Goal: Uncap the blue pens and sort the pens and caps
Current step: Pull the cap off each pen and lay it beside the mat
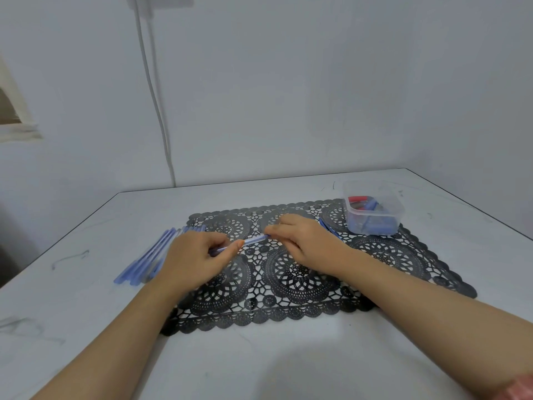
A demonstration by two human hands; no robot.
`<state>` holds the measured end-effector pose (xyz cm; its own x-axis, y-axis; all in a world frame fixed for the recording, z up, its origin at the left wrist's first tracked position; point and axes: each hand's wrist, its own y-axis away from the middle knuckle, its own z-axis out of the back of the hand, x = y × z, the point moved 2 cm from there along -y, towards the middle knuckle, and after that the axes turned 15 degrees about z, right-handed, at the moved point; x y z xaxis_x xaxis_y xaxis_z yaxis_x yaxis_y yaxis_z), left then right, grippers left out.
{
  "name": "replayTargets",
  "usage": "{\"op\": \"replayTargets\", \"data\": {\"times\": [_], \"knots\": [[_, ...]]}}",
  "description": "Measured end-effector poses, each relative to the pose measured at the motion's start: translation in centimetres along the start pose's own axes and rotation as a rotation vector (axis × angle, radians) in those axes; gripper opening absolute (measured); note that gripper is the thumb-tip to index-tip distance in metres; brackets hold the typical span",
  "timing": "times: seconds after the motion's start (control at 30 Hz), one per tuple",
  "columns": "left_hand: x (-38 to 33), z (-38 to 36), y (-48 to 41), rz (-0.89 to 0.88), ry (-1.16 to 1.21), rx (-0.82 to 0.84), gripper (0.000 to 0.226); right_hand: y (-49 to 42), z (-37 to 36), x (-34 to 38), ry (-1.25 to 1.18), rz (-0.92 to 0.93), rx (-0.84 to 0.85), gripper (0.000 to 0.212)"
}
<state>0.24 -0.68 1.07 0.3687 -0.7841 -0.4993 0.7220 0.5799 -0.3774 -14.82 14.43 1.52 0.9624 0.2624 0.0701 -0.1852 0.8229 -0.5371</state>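
- Viewing from the head camera: two bare forearms reach forward over a black lace-pattern placemat (291, 287) lying on a pale tabletop (86, 319).
- Left grip (193, 255): fingers curled, with thumb and fingers pinching the near end of a blue pen (253, 240).
- Right grip (302, 241): fingertips pinching the far end of the same blue pen. Whether that end is the cap cannot be told, as the frame is blurred.
- Blue pen: held over the middle of the placemat between the two grips, slanting up to the right.
- Pen row (144, 261): several blue pens lying side by side at the placemat's left edge, partly on the tabletop and partly hidden behind the left grip.
- Clear plastic container (396, 210): standing at the placemat's far right corner, holding blue caps (367, 225) and a red item (357, 199) at its far side.
- Further blue items (331, 228): lying on the placemat just beside the container, mostly hidden behind the right grip; their kind cannot be told.
- White cable (153, 96): running down the wall behind the tabletop.
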Motion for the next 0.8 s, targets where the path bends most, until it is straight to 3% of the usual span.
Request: {"op": "replayTargets", "data": {"times": [0.17,0.47,0.6,0.7,0.8], "knots": [[0.3,0.1,-0.3,0.004,-0.036,-0.068,0.06,-0.3,0.4,0.1,-0.048,-0.058,-0.077,0.03],[0.3,0.5,-0.5,0.06,-0.089,-0.127,0.058,-0.6,2.3,-1.4,-0.078,-0.319,-0.272,0.044],[0.3,0.5,-0.5,0.06,-0.1,-0.133,0.056,-0.2,2.4,-2.0,-0.173,-0.417,-0.318,0.014],[0.4,0.5,-0.6,0.046,-0.104,-0.139,0.062,0.0,1.9,-2.4,-0.189,-0.47,-0.248,0.016],[0.4,0.4,-0.6,0.039,-0.096,-0.138,0.066,0.3,1.2,-3.0,-0.031,-0.478,-0.089,0.021]]}}
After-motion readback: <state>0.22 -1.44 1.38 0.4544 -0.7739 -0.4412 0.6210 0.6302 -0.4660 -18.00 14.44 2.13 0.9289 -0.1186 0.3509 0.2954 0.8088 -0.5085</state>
